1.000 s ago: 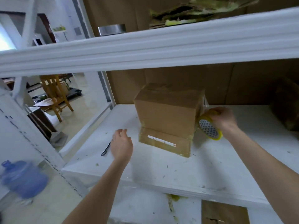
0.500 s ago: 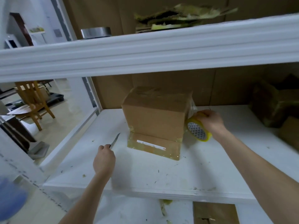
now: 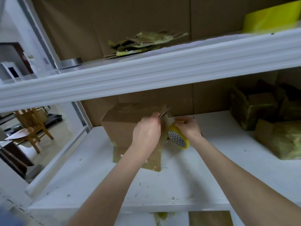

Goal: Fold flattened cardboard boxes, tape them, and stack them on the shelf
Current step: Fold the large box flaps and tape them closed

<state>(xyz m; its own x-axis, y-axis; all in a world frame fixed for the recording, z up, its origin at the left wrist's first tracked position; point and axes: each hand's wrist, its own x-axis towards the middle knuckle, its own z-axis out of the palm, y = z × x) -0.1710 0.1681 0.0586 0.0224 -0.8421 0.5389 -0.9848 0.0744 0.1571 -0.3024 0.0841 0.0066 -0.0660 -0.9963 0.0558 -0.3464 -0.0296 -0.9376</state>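
The box stands at the frame's centre on the white shelf. The left hand grips a knife at the box's right edge. The right hand holds the tape just beside it.

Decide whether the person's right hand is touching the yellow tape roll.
Touching. The head view shows the right hand gripping the tape roll, fingers curled over its upper rim.

One view only: head-worn wide-angle camera, close before the shelf, facing forward and slightly down; upper shelf beam crosses the frame above centre.
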